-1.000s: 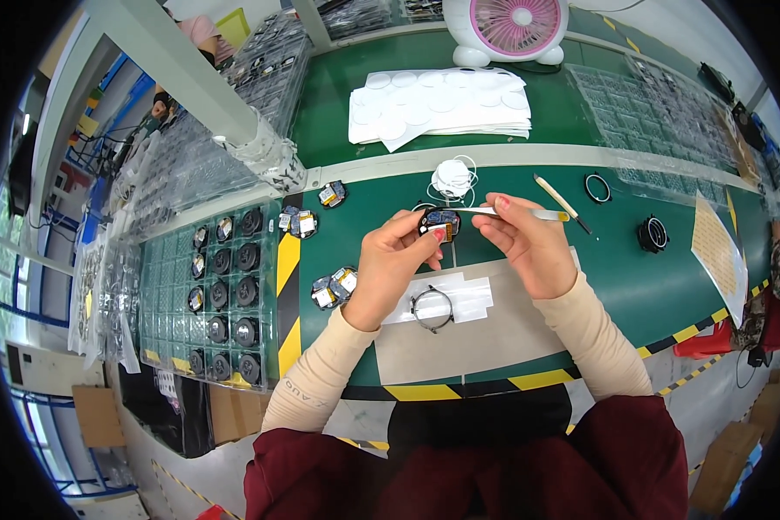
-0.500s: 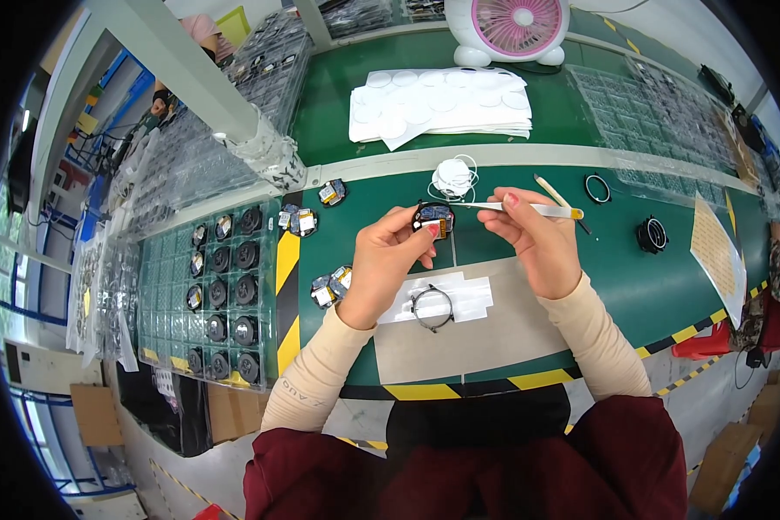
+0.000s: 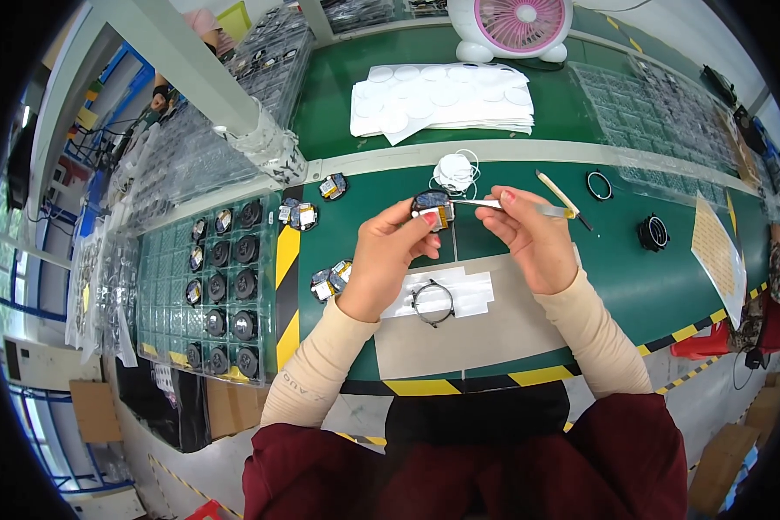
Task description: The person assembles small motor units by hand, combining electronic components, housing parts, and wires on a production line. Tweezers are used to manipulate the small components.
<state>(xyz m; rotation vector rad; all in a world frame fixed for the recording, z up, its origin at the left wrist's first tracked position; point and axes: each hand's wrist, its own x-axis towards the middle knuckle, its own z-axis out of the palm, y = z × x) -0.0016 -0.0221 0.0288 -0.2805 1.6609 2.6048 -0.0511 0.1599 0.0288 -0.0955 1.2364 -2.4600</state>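
My left hand (image 3: pixel 392 256) pinches a small round circuit-board module (image 3: pixel 432 208) with a dark rim and a pale, orange-edged part on it. In my right hand (image 3: pixel 533 238) is a pair of metal tweezers (image 3: pixel 546 209) with a yellow end, and its tips touch the module's right edge. Below the hands, a thin black ring (image 3: pixel 433 305) with small tabs lies on white paper strips (image 3: pixel 474 293). These rest on a grey-beige mat (image 3: pixel 511 334). Behind the module sits a coil of white cord (image 3: pixel 455 173).
Several similar modules (image 3: pixel 303 216) lie left on the green table. Beside them stands a clear tray (image 3: pixel 169 299) with round black parts. Rightward are a pen-like tool (image 3: pixel 553 186), a ring (image 3: pixel 598 185) and a black cylindrical part (image 3: pixel 653 232). White sheets (image 3: pixel 442 100) and a fan (image 3: pixel 511 26) are behind.
The tweezers have tilted slightly, and their tips now meet the module's edge a little lower. The module has turned slightly in my left hand. Both hands stay nearly in place.
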